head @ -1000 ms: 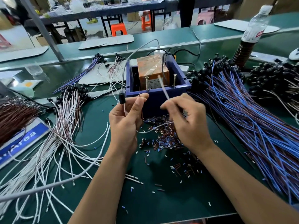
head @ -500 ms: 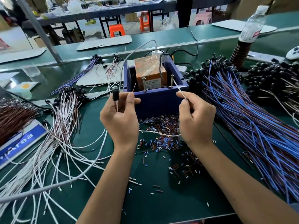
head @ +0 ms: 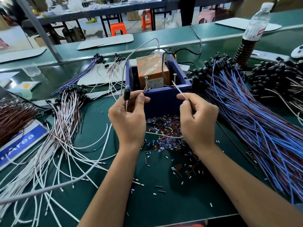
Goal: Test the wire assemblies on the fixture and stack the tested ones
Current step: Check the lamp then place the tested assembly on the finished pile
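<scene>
Sitting at a dark green bench mat [head: 147,202] that fills the lower half of the frame, I am holding one white wire assembly [head: 164,135] at both ends in front of the blue fixture box [head: 164,102] at centre. My left hand [head: 129,120] is pinching the black connector end [head: 127,95] between thumb and forefinger, close to the left screw post [head: 146,83]; my right hand [head: 198,122] is pinching the bare white tip, which is pointing up toward the right screw post [head: 174,79], and whether it is touching the post I cannot tell. The slack of the wire is sagging between my wrists over a scatter of cut sleeve bits [head: 165,136]. An orange taped block [head: 152,69] is sitting inside the box. White wires [head: 54,145] are sprawling over the lower left, a brown bundle [head: 14,115] is lying at the left edge, and blue wires [head: 262,136] are fanning across the right side. A blue label [head: 21,143] at the left edge is being cut off, showing only "Area". Across the upper frame, a green conveyor strip is running behind the bench, with a water bottle [head: 257,22] at upper right and orange stools [head: 118,28] on the floor beyond. The print on the block's label is too small to read.
</scene>
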Motion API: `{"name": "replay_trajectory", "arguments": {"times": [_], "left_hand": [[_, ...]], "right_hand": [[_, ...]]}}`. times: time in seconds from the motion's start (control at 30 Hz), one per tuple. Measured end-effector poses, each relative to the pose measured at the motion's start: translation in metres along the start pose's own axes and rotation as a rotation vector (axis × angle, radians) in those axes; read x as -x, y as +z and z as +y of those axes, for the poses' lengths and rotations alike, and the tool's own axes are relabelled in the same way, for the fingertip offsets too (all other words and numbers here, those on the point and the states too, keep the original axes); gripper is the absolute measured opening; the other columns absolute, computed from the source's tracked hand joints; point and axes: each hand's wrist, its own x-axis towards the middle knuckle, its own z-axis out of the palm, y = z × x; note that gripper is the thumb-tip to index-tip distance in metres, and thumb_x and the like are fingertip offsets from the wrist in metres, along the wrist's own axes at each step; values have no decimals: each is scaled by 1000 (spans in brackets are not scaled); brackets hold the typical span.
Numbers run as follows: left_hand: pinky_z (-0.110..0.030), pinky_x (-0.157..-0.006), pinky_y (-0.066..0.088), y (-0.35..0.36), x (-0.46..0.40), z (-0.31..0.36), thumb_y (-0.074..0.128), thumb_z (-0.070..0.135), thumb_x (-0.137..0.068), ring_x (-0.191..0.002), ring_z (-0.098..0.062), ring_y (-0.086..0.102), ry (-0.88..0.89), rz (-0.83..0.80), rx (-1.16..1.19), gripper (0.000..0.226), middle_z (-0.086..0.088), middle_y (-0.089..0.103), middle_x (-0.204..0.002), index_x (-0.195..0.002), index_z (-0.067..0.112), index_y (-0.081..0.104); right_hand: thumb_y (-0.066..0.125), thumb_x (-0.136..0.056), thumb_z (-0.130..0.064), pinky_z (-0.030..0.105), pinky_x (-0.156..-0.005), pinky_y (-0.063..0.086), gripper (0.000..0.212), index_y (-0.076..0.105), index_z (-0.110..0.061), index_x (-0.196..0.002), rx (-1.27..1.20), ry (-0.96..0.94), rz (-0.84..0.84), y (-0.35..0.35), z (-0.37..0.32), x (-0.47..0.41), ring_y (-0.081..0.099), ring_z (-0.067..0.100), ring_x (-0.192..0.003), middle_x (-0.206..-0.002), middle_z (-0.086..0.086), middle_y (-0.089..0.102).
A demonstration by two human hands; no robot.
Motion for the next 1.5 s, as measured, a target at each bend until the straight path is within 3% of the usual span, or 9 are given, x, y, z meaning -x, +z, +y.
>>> {"name": "replay_trajectory", "arguments": {"times": [0.1,0.23,0.47,0.83,1.0,1.1,1.23,1.4,1.5], "left_hand": [[-16,-72,51,0,0,0,69,7,-96,-73,-11,71,5,-1,1,13,9,76,-76,-91,18,74],[-19,-72,53,0,1,1,69,8,-96,-73,-21,72,-10,-3,13,12,8,76,-76,-92,18,74],[-17,-73,51,-1,1,1,68,7,-97,-74,-10,72,-28,-5,37,10,8,76,-76,-93,15,74],[-20,-71,52,-1,2,4,67,6,-97,-70,-20,70,-40,0,51,11,5,75,-73,-93,13,75],[-16,-69,51,-1,3,6,68,5,-96,-68,-12,68,-38,2,68,14,4,75,-73,-92,16,75],[-15,-70,50,-1,2,7,67,5,-95,-70,-11,69,-34,9,75,13,4,75,-74,-92,15,75],[-13,-70,49,1,1,9,67,3,-95,-71,-7,70,-20,34,71,13,7,74,-73,-93,12,76],[-17,-74,51,3,0,6,67,5,-95,-71,-9,70,-16,73,59,12,8,73,-72,-94,13,77],[-18,-74,51,3,1,4,67,7,-96,-72,-10,70,-13,72,54,12,7,73,-74,-97,14,77]], "right_hand": [[50,-96,-11,24,-45,32,29,78,-10,-104,-3,49,71,-1,2,-2,44,11,-44,-55,-6,58],[51,-95,-13,17,-47,29,29,78,-9,-104,56,77,18,0,5,-3,45,9,-43,-50,-14,49],[53,-95,-11,11,-48,27,27,79,-9,-103,71,-1,-18,-1,0,-2,49,8,-45,-51,-22,46],[52,-90,-12,26,-47,33,27,78,-16,-97,55,69,-36,-4,-1,-5,48,14,-45,-55,-8,59],[46,-95,-11,19,-46,30,30,75,-13,-102,-117,182,-22,-8,-4,-12,43,7,-44,-66,-2,64],[48,-107,-22,27,-50,33,30,77,-18,-98,-82,114,43,-11,-4,-17,44,12,-50,-60,-8,57],[49,-110,-25,22,-60,39,32,78,-13,-108,-36,99,89,-11,-3,-29,51,2,-58,-63,-24,57],[55,-105,-17,21,-63,52,24,76,-8,-110,81,-50,130,-5,-12,-47,65,7,-62,-72,-6,70],[62,-101,-11,17,-69,49,18,79,-6,-103,214,-170,156,0,-12,-38,65,10,-74,-85,1,74]]}}
